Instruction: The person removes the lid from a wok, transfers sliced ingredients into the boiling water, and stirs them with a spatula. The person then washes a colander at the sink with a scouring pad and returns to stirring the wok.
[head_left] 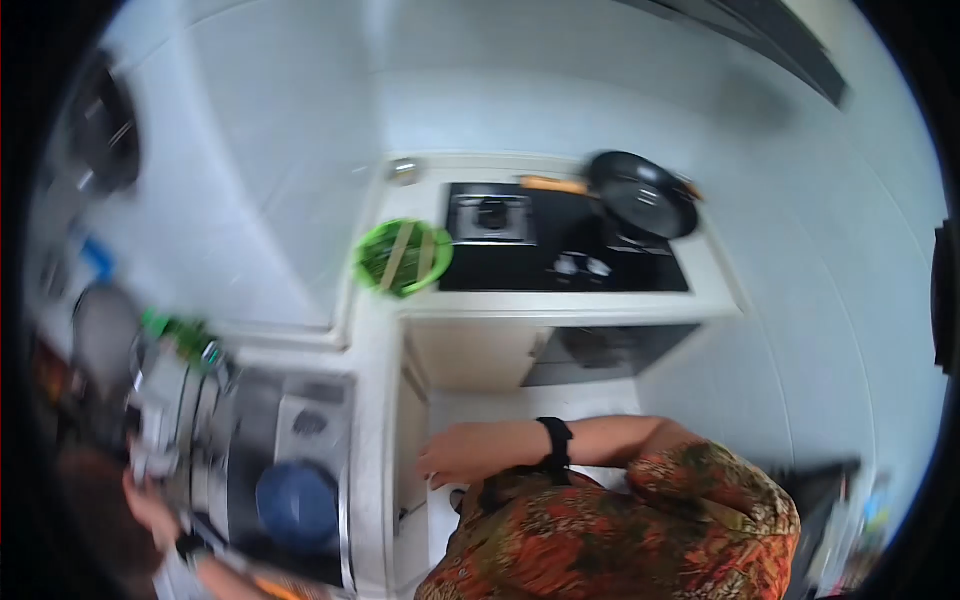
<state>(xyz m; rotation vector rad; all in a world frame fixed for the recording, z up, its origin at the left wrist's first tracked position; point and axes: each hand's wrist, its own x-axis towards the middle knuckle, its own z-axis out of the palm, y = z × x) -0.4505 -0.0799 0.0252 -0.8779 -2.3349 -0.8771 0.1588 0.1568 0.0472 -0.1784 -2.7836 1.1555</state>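
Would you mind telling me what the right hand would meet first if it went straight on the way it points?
Probably the pale counter edge beside the sink, though depth is unclear and the right hand might pass above it.

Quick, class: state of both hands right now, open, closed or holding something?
Left hand: at a blurred white item; grip cannot be told.
Right hand: nothing visible in it; open or closed cannot be told.
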